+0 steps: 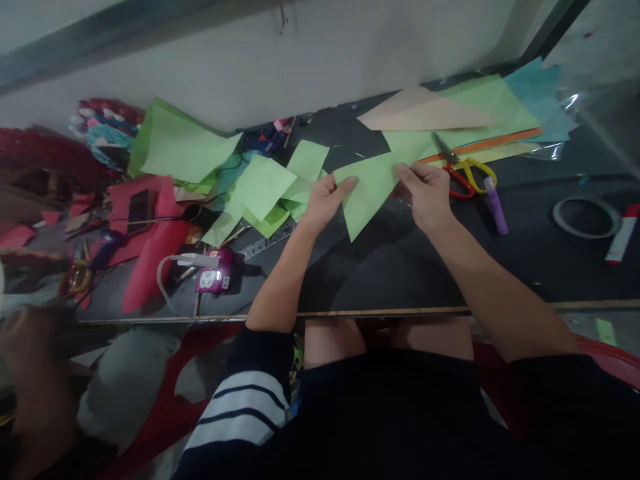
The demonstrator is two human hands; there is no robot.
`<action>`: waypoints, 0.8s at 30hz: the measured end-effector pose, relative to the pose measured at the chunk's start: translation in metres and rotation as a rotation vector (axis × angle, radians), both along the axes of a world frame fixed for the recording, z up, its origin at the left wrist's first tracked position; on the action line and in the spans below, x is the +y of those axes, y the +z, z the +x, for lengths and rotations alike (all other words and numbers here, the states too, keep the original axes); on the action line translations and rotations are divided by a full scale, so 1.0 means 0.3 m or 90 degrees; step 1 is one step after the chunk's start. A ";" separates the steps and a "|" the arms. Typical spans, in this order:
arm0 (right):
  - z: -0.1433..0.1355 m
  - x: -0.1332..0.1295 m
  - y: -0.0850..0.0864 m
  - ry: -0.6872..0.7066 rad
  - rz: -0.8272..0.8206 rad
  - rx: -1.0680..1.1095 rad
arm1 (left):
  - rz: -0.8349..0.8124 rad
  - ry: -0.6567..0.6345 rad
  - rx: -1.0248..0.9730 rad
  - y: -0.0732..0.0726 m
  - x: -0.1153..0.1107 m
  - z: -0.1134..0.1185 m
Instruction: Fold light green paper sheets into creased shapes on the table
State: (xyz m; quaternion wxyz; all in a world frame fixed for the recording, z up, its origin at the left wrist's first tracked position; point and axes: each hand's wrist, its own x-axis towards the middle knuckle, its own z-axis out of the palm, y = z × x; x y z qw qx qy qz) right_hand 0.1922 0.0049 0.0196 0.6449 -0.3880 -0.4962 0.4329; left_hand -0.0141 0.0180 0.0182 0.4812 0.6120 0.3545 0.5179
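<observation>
A light green paper triangle (367, 193) is stretched between my two hands above the dark table, one point hanging downward. My left hand (327, 200) pinches its left corner with thumb and fingers. At its upper right corner, my right hand (425, 190) is closed on the paper. Scissors with red and yellow handles (467, 175) lie just right of my right hand, beside a purple marker or glue stick (495, 205). Several light green paper pieces (265, 187) lie loosely overlapped to the left of my left hand.
Large green sheets (185, 143) and red paper (155, 247) lie left, near a purple power adapter (215, 272) with a white cable. Pink paper (425, 110), blue paper (540, 100), a tape roll (586, 217) and a red-white marker (623, 235) are right. Another person's arm (37, 387) shows lower left.
</observation>
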 end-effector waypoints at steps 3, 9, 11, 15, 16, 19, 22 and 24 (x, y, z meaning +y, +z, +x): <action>0.003 0.003 0.002 0.000 0.013 -0.004 | 0.006 0.003 -0.020 0.010 0.002 0.002; 0.002 0.010 -0.002 -0.017 0.012 0.004 | -0.023 0.035 -0.023 0.046 -0.011 0.009; 0.003 0.015 -0.008 -0.023 0.008 -0.003 | -0.023 0.053 -0.008 0.055 -0.016 0.011; 0.010 0.027 -0.028 -0.027 0.009 -0.011 | 0.020 0.065 0.010 0.063 -0.021 0.012; 0.012 0.028 -0.032 -0.026 0.014 -0.013 | 0.033 0.066 0.014 0.063 -0.020 0.012; 0.016 0.029 -0.038 -0.024 0.025 -0.023 | 0.077 0.068 0.019 0.061 -0.019 0.010; 0.016 0.025 -0.033 -0.030 0.025 -0.025 | 0.103 0.088 0.015 0.063 -0.028 0.015; 0.016 0.024 -0.029 -0.043 0.029 -0.020 | 0.101 0.118 0.006 0.068 -0.040 0.022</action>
